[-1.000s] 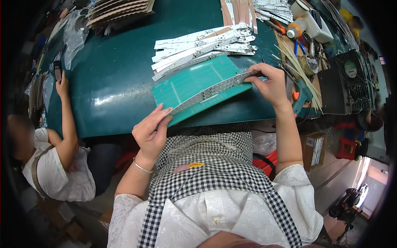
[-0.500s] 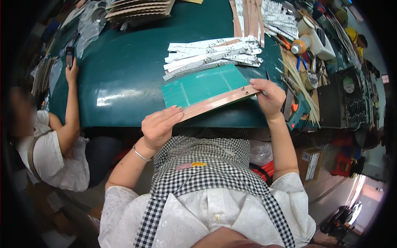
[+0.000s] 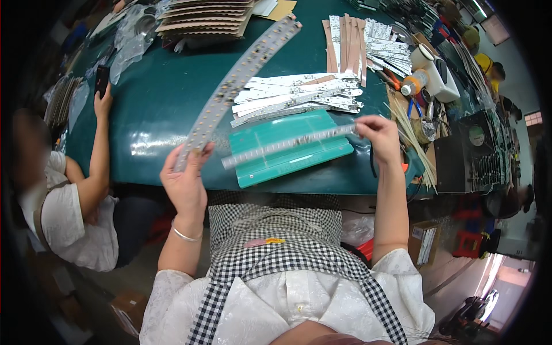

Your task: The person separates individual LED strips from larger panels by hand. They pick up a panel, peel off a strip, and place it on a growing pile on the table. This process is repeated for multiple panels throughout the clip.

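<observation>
My left hand (image 3: 187,184) is closed on the lower end of a long, wide LED circuit-board strip (image 3: 233,80), raised and slanting away to the upper right, its component side showing. In my right hand (image 3: 379,135), fingers and thumb pinch the right end of a narrower LED circuit-board strip (image 3: 287,144). That strip stretches leftward over a green plastic plate (image 3: 270,171), which lies near the table's front edge. Beyond the plate is a pile of white circuit-board strips (image 3: 299,95), partly behind the raised strip.
More strips (image 3: 345,46) lie farther back, some with copper-coloured faces. A cardboard stack (image 3: 204,20) stands at the far left. Pliers (image 3: 392,79), an orange-capped bottle (image 3: 415,82) and pale sticks (image 3: 411,138) crowd the right side. At left, another person's hand (image 3: 103,103) holds a phone.
One copper-faced piece spanned both hands before. Now each hand has its own strip, component side showing. My left hand has moved left and the plate is more exposed.
</observation>
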A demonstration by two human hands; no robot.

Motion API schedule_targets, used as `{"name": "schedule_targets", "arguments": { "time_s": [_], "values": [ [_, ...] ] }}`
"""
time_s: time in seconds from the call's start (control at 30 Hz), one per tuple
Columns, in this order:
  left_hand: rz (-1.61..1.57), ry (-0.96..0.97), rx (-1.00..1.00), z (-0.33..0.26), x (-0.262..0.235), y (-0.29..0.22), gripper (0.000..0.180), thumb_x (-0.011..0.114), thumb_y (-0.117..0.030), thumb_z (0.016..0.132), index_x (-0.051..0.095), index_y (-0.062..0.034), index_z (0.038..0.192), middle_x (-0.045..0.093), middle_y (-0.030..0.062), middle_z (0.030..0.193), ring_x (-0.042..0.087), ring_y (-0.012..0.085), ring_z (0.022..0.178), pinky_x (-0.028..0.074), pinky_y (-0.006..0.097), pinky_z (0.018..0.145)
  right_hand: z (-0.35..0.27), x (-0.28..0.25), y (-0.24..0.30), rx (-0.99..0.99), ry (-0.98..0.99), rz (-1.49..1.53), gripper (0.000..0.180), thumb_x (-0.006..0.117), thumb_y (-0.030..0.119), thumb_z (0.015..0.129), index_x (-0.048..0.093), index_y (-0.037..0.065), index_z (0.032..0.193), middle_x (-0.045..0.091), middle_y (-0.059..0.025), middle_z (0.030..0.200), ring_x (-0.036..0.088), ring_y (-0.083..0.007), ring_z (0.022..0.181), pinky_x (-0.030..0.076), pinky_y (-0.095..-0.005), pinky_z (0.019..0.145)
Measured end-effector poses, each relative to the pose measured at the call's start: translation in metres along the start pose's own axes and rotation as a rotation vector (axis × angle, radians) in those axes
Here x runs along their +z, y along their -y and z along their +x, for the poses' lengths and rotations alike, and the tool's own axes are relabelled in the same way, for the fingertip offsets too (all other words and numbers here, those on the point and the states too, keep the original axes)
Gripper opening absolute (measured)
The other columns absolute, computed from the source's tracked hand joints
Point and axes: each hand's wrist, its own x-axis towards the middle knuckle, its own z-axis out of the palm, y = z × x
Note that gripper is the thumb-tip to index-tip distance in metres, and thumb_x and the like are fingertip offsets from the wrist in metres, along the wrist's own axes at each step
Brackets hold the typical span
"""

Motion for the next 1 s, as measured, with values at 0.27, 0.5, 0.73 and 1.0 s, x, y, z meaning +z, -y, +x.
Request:
{"name": "schedule_targets", "arguments": {
  "time_s": [0.27,0.5,0.73,1.0],
  "values": [
    [0.048,-0.038,-0.117,0.009,0.005,-0.012,0.026,0.063,-0.002,0.088,0.053,0.0099,0.109,0.065,0.0185,0.100,0.066,0.0274,0.092,0.055,0.041,0.087,0.087,0.017,0.007,-0.192,-0.144,-0.406,0.019,0.073,0.009,0.078,0.071,-0.002,0.092,0.069,-0.0058,0.081,0.058,-0.0093,0.066,0.047,-0.0250,0.061],
    [0.254,0.264,-0.405,-0.014,0.017,-0.010,0.027,0.070,-0.002,0.079,0.064,0.0054,0.104,0.067,0.0091,0.099,0.061,0.0138,0.092,0.048,0.026,0.085,0.005,0.026,0.040,-0.062,0.225,0.087,0.023,0.068,0.003,0.080,0.068,-0.002,0.103,0.068,-0.0073,0.096,0.060,-0.0102,0.079,0.047,-0.0231,0.067],
    [0.655,0.508,-0.121,-0.017,0.017,0.002,0.031,0.071,-0.006,0.076,0.066,0.0000,0.106,0.062,0.0105,0.093,0.055,0.0199,0.099,0.044,0.032,0.089,-0.013,0.017,0.019,-0.128,0.218,-0.318,0.022,0.073,-0.002,0.072,0.070,0.000,0.094,0.067,-0.0041,0.084,0.059,-0.0109,0.075,0.048,-0.0252,0.070],
    [0.749,0.475,0.035,-0.009,0.017,0.017,0.019,0.071,-0.006,0.076,0.071,-0.0027,0.095,0.062,0.0073,0.078,0.054,0.0212,0.086,0.045,0.031,0.077,0.000,0.014,0.018,-0.186,0.229,-0.405,0.021,0.075,-0.002,0.068,0.071,0.001,0.088,0.068,-0.0054,0.081,0.061,-0.0121,0.075,0.049,-0.0259,0.070]
  ]
}}
